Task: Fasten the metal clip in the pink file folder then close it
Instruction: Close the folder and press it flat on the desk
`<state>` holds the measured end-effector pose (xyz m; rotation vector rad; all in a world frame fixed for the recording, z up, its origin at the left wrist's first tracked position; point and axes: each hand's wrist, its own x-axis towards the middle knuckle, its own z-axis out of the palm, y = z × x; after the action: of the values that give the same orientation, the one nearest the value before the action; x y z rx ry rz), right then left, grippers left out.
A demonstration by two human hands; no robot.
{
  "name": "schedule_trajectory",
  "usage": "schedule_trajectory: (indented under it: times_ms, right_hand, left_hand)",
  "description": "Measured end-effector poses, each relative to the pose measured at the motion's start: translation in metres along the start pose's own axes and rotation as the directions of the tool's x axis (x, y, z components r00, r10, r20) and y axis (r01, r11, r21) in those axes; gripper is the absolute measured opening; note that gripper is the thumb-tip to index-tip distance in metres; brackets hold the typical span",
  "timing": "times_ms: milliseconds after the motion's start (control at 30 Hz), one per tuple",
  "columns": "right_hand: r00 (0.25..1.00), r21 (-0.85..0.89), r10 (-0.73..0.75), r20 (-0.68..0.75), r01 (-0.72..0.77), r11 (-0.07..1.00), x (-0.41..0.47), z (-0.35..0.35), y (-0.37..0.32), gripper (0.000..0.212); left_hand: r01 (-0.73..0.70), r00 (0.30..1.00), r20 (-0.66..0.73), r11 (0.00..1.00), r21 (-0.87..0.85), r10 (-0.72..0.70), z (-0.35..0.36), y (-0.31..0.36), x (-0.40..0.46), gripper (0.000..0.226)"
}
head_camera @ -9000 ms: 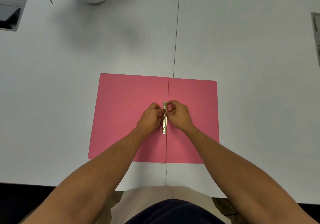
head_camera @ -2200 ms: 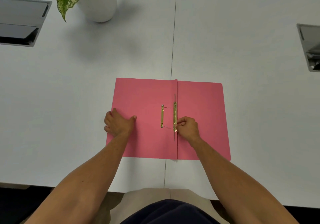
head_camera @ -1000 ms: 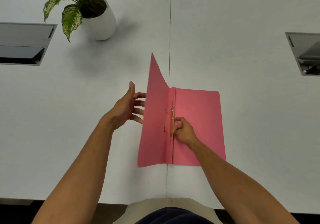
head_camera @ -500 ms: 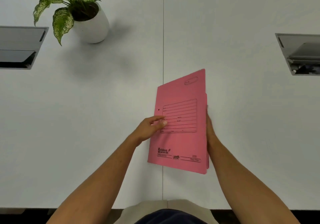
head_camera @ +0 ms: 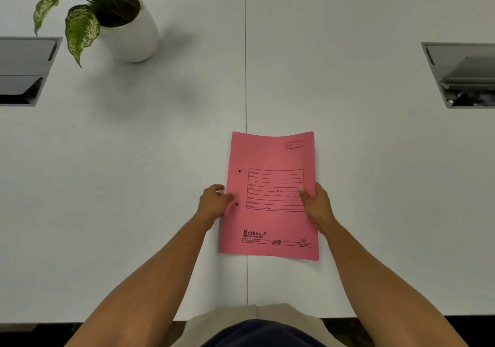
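The pink file folder (head_camera: 270,220) lies shut on the white table, its printed front cover facing up with a lined form and two small punch holes near the left spine. The metal clip is hidden inside. My left hand (head_camera: 214,203) grips the folder's left edge, thumb on the cover. My right hand (head_camera: 316,204) holds the right edge, thumb on the cover and fingers under it. The far end of the cover bows up slightly.
A potted plant in a white pot (head_camera: 128,35) stands at the far left. Two recessed grey cable boxes sit in the table, one at the left edge (head_camera: 24,70) and one at the right (head_camera: 463,76). A seam (head_camera: 246,78) runs down the table's middle.
The left cover swung over to the right and the folder went from open to shut. Both hands now hold its side edges, and the tilted folder has straightened.
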<state>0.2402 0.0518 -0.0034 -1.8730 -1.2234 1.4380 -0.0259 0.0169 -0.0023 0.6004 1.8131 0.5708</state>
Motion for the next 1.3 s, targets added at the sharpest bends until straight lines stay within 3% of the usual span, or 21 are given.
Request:
schedule_trajectory:
  times_ms: [167, 333, 500, 733, 867, 1033, 1100, 1167, 1233, 1300]
  right_hand:
    - [0.998, -0.159, -0.048, -0.029, 0.043, 0.986, 0.009, 0.017, -0.005, 0.054]
    - [0.982, -0.462, -0.182, -0.056, 0.136, 0.876, 0.004, 0.024, 0.001, 0.078]
    - [0.974, -0.737, -0.214, 0.077, 0.200, 0.645, -0.005, 0.028, 0.022, 0.062]
    - [0.965, -0.799, -0.234, 0.119, 0.233, 0.555, -0.008, 0.029, 0.025, 0.057]
    - [0.960, -0.826, -0.256, 0.114, 0.234, 0.512, -0.008, 0.028, 0.021, 0.054]
    - [0.926, -0.825, -0.367, 0.087, 0.273, 0.495, -0.008, 0.031, 0.013, 0.057]
    - [0.916, -0.817, -0.392, 0.085, 0.290, 0.499, -0.006, 0.032, 0.008, 0.063]
    - [0.913, -0.819, -0.394, 0.109, 0.307, 0.485, -0.004, 0.033, 0.005, 0.070]
    - [0.915, -0.827, -0.377, 0.143, 0.320, 0.462, -0.003, 0.034, 0.003, 0.076]
    - [0.917, -0.834, -0.366, 0.155, 0.321, 0.450, -0.002, 0.035, 0.002, 0.081]
  left_hand:
    - [-0.007, 0.990, -0.141, 0.996, 0.086, 0.019, -0.006, -0.012, 0.005, 0.012]
    - [0.001, 0.979, -0.201, 0.994, 0.114, 0.022, -0.009, -0.016, 0.007, 0.011]
    - [-0.034, 0.968, -0.235, 0.973, 0.230, 0.089, -0.011, -0.012, 0.012, 0.011]
    - [-0.043, 0.953, -0.251, 0.894, 0.446, 0.171, -0.014, -0.012, 0.013, 0.035]
    - [-0.084, 0.946, -0.233, 0.866, 0.493, 0.225, -0.014, -0.013, 0.013, 0.030]
    - [-0.231, 0.863, -0.284, 0.828, 0.512, 0.417, -0.013, -0.012, 0.006, 0.027]
    - [-0.341, 0.820, -0.223, 0.763, 0.549, 0.527, -0.013, -0.013, 0.004, 0.035]
    - [-0.413, 0.787, -0.099, 0.638, 0.649, 0.609, -0.012, -0.013, 0.005, 0.048]
    - [-0.408, 0.806, -0.008, 0.564, 0.718, 0.592, -0.010, -0.015, 0.005, 0.065]
    - [-0.386, 0.842, 0.033, 0.559, 0.734, 0.538, -0.006, -0.019, 0.005, 0.078]
